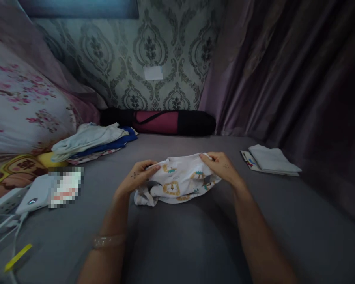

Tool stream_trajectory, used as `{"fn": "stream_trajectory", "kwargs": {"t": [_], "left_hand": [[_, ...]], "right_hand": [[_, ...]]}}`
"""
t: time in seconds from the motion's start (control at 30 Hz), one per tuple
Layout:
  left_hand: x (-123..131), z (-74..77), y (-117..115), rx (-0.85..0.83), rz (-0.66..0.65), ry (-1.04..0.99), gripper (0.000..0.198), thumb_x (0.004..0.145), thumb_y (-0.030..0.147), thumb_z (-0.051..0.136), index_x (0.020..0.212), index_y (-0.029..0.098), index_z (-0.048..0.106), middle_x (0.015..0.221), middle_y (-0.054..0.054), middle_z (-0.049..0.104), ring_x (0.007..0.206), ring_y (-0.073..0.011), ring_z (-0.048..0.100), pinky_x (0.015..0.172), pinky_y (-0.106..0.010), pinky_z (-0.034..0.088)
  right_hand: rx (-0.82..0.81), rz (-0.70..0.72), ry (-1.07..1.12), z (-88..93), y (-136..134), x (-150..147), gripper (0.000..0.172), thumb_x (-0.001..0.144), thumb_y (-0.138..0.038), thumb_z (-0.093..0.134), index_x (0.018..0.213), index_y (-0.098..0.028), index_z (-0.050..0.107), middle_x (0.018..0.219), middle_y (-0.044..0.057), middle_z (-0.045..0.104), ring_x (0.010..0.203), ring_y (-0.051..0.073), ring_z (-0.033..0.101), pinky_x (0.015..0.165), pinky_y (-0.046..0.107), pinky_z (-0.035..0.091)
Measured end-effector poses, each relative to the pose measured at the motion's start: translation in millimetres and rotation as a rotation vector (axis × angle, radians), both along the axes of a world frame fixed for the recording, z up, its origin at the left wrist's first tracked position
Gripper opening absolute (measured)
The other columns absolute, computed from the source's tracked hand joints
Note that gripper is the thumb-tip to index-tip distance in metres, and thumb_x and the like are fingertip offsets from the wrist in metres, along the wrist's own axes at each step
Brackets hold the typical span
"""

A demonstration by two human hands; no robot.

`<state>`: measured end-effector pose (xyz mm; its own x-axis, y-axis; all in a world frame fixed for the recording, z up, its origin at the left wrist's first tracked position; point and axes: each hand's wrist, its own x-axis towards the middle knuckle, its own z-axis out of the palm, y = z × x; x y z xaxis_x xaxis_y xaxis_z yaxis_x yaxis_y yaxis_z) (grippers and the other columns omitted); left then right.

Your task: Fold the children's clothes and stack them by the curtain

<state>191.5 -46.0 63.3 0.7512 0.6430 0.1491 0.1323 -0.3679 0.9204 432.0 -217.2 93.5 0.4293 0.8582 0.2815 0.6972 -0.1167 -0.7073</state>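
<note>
A small white garment point(180, 179) printed with lion faces and green bits is stretched between my two hands over the grey bed sheet point(177, 240). My left hand point(140, 173) pinches its left upper edge between thumb and fingers. At the opposite upper corner, my right hand point(219, 163) grips the cloth the same way. The garment's lower part hangs in loose folds, and its left end is bunched near the sheet. Whether it is a top or another piece of baby clothing, I cannot tell.
Left lies a pile of clothes point(91, 142), in front of it a white device point(37, 195) with a cable and a yellow strip point(18, 257). Folded white cloths point(273, 159) lie right. A black and maroon roll bag point(156, 121) rests along the wall; curtains point(239, 71) hang right.
</note>
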Motion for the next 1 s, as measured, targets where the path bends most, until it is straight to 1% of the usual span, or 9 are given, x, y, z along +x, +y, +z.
{"fn": "stream_trajectory", "kwargs": {"t": [0.17,0.33,0.43,0.57,0.7,0.77,0.83,0.93,1.0], "left_hand": [[-0.9,27.9,9.1,0.134,0.015,-0.026,0.032,0.077,0.049,0.061,0.078,0.020,0.074,0.058,0.001,0.058,0.050,-0.0126,0.047,0.042,-0.022,0.032],[0.2,70.1,21.6,0.425,0.104,-0.120,0.031,0.082,0.044,0.057,0.088,0.019,0.074,0.071,0.000,0.065,0.062,-0.0142,0.052,0.051,-0.021,0.037],[0.8,93.3,25.6,0.561,0.131,-0.123,0.032,0.085,0.043,0.055,0.092,0.018,0.074,0.077,-0.001,0.067,0.069,-0.0152,0.055,0.057,-0.021,0.038],[1.7,120.7,27.1,0.683,0.226,-0.145,0.031,0.082,0.044,0.057,0.090,0.019,0.074,0.077,-0.002,0.068,0.072,-0.0166,0.057,0.060,-0.022,0.040],[0.2,144.2,28.5,0.776,0.232,-0.246,0.030,0.081,0.044,0.058,0.093,0.021,0.073,0.085,-0.004,0.070,0.082,-0.0196,0.060,0.069,-0.024,0.044],[0.7,149.5,30.2,0.778,0.263,-0.356,0.031,0.081,0.042,0.058,0.098,0.022,0.072,0.096,-0.006,0.070,0.091,-0.0211,0.060,0.074,-0.025,0.046],[3.7,148.0,32.9,0.717,0.257,-0.397,0.030,0.078,0.042,0.061,0.097,0.021,0.073,0.097,-0.006,0.070,0.092,-0.0213,0.060,0.072,-0.024,0.047],[11.6,137.3,38.0,0.492,0.089,-0.252,0.029,0.067,0.044,0.070,0.081,0.019,0.074,0.075,-0.003,0.069,0.072,-0.0185,0.060,0.061,-0.023,0.046],[16.5,131.2,40.4,0.345,0.084,-0.262,0.032,0.064,0.047,0.072,0.077,0.017,0.073,0.067,-0.002,0.067,0.062,-0.0154,0.057,0.055,-0.022,0.044]], "right_hand": [[0.021,0.019,-0.136,36.9,0.6,4.3,0.040,0.084,-0.051,0.049,0.071,-0.017,0.065,0.062,0.000,0.057,0.061,0.014,0.050,0.053,0.023,0.035],[-0.064,0.131,-0.252,83.2,-10.9,6.4,0.031,0.079,-0.040,0.055,0.087,-0.015,0.071,0.078,0.002,0.068,0.070,0.016,0.057,0.060,0.024,0.041],[-0.085,0.145,-0.274,102.2,-15.4,11.1,0.028,0.079,-0.035,0.054,0.089,-0.016,0.071,0.083,0.004,0.070,0.075,0.018,0.061,0.063,0.025,0.043],[-0.048,0.053,-0.420,117.0,-15.8,17.9,0.025,0.083,-0.035,0.056,0.092,-0.016,0.069,0.082,0.004,0.069,0.073,0.017,0.060,0.062,0.025,0.040],[0.027,-0.190,-0.626,125.9,-18.9,10.0,0.029,0.092,-0.043,0.048,0.095,-0.020,0.066,0.085,0.006,0.069,0.077,0.020,0.061,0.060,0.026,0.035],[0.144,-0.326,-0.710,125.8,-19.7,3.0,0.031,0.096,-0.041,0.041,0.105,-0.021,0.063,0.100,0.009,0.069,0.088,0.022,0.061,0.064,0.027,0.035],[0.213,-0.363,-0.743,122.5,-18.0,0.3,0.031,0.098,-0.036,0.036,0.111,-0.020,0.061,0.108,0.011,0.067,0.094,0.023,0.061,0.067,0.027,0.037],[0.084,-0.148,-0.699,116.9,-11.5,9.0,0.025,0.095,-0.033,0.043,0.105,-0.022,0.063,0.100,0.008,0.069,0.092,0.022,0.062,0.068,0.026,0.038],[0.077,-0.093,-0.638,116.5,-6.9,20.0,0.024,0.094,-0.033,0.045,0.103,-0.022,0.065,0.095,0.006,0.070,0.088,0.021,0.063,0.068,0.026,0.039]]}}
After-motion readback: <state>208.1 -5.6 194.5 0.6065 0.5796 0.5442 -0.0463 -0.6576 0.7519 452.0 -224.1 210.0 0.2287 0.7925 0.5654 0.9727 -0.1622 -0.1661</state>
